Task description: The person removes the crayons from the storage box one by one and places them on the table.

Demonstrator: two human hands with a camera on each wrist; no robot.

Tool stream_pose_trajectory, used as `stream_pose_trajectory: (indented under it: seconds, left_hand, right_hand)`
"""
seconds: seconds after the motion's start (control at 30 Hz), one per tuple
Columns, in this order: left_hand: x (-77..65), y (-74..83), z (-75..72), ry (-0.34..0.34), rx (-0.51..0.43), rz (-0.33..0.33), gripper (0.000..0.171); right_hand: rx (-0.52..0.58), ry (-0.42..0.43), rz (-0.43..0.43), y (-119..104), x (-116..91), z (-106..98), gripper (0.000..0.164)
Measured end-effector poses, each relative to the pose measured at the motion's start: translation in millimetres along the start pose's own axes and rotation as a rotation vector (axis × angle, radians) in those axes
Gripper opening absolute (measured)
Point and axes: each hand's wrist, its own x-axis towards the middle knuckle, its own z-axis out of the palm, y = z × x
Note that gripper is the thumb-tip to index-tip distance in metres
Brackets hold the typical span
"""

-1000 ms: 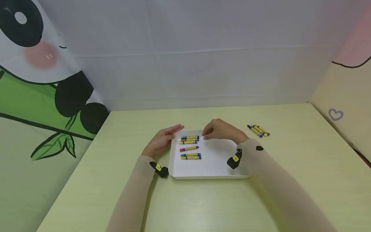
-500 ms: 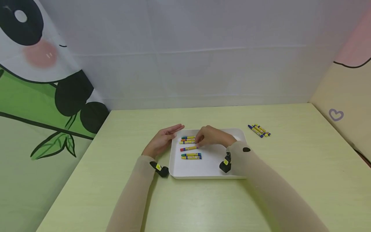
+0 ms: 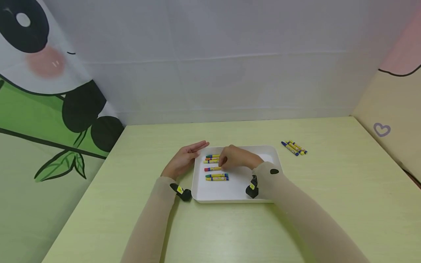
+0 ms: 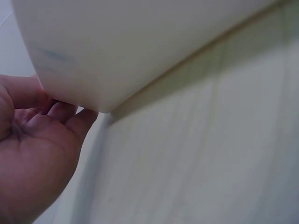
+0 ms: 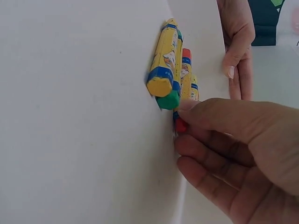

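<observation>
My right hand reaches over the white tray from the right. Its thumb and fingers pinch the right end of a red crayon in a yellow wrapper, lying crosswise; the red tip shows between them in the right wrist view. Nearer me lie a green crayon and a yellow crayon, side by side. A small group of crayons lies just beyond, partly covered by the right hand. At the tray's far left corner my left hand touches the rim, fingers straight and thumb at the edge.
On the table, off the tray's far right corner, several more crayons lie close together. A pale cloth wall stands behind the table, and printed panels flank it on both sides.
My right hand has moved left and a little nearer me, from the tray's far side to the red crayon's right end. The left hand has stayed at the corner.
</observation>
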Motion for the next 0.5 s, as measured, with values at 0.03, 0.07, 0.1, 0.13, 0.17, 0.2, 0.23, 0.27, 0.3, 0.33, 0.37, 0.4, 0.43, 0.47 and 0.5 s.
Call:
stream_pose_trajectory:
  seconds: [0.03,0.07,0.1,0.13,0.17,0.2,0.23,0.27,0.3,0.33,0.37,0.4,0.43,0.47,0.5]
  left_hand:
    - [0.3,-0.3,0.1,0.001,-0.001,0.0,0.048]
    - [0.7,-0.5,0.3,0.002,-0.001,-0.001,0.048]
    - [1.2,-0.7,0.4,0.004,-0.001,-0.001,0.048]
    - [1.6,-1.0,0.4,0.004,-0.002,-0.002,0.048]
    - [1.8,-1.2,0.5,0.005,-0.004,-0.004,0.048]
    - [2.1,-1.4,0.5,0.006,-0.006,-0.005,0.048]
    - [2.3,-1.5,0.5,0.007,-0.008,-0.005,0.048]
    - [2.2,-1.4,0.6,0.008,-0.005,-0.006,0.048]
    - [2.2,-1.4,0.7,0.008,-0.005,-0.006,0.048]
    - [2.0,-1.3,0.9,0.009,-0.004,-0.008,0.048]
    - [2.0,-1.2,1.1,0.011,-0.002,-0.01,0.048]
    - [1.9,-1.1,1.2,0.01,0.003,-0.009,0.048]
    - [2.0,-1.1,1.4,0.011,0.006,-0.009,0.048]
    - [1.9,-1.0,1.6,0.013,0.007,-0.01,0.048]
    - [1.9,-1.0,1.7,0.015,0.003,-0.011,0.048]
  right_hand:
    - [0.001,0.0,0.0,0.3,-0.4,-0.5,0.008]
    - [0.002,0.001,0.0,0.5,-0.9,-0.9,0.009]
    - [0.005,0.001,0.0,0.8,-1.5,-1.4,0.01]
    - [0.009,-0.001,-0.001,1.1,-2.1,-1.9,0.01]
    - [0.01,-0.002,0.0,1.3,-2.6,-2.5,0.011]
    - [0.013,-0.003,-0.001,1.4,-3.3,-3.3,0.012]
    - [0.014,-0.001,-0.004,1.5,-4.1,-4.2,0.012]
    - [0.016,0.0,-0.008,1.2,-4.9,-5.3,0.012]
    - [0.018,0.001,-0.011,1.1,-6.1,-6.6,0.011]
    - [0.013,0.004,-0.017,1.0,-7.1,-8.2,0.011]
    - [0.008,0.008,-0.019,0.8,-8.2,-9.9,0.011]
    - [0.008,0.013,-0.021,0.6,-9.6,-11.8,0.012]
    - [0.006,0.017,-0.022,0.8,-11.0,-13.7,0.012]
    - [0.007,0.022,-0.021,1.0,-12.4,-15.8,0.013]
    - [0.005,0.027,-0.021,1.5,-14.3,-17.8,0.013]
